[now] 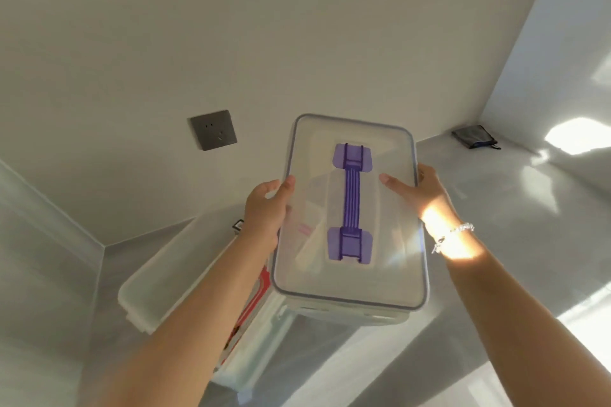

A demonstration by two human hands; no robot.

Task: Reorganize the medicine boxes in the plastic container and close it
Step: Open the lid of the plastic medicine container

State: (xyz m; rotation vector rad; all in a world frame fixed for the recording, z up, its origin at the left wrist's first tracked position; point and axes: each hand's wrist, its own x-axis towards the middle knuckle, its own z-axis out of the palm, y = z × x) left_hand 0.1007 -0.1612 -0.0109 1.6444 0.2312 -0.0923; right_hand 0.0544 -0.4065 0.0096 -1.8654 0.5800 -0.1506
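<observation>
Both my hands hold a translucent plastic lid with a purple carry handle in its middle. My left hand grips the lid's left long edge, thumb on top. My right hand grips the right long edge, with a beaded bracelet on the wrist. The lid hangs level in the air above the plastic container, which stands open on the grey surface below and to the left. A red and white medicine box shows inside it, mostly hidden by my left arm and the lid.
A grey wall socket sits on the white wall behind. A dark folded pouch lies at the far right corner of the grey surface. Sunlight patches fall across the right side.
</observation>
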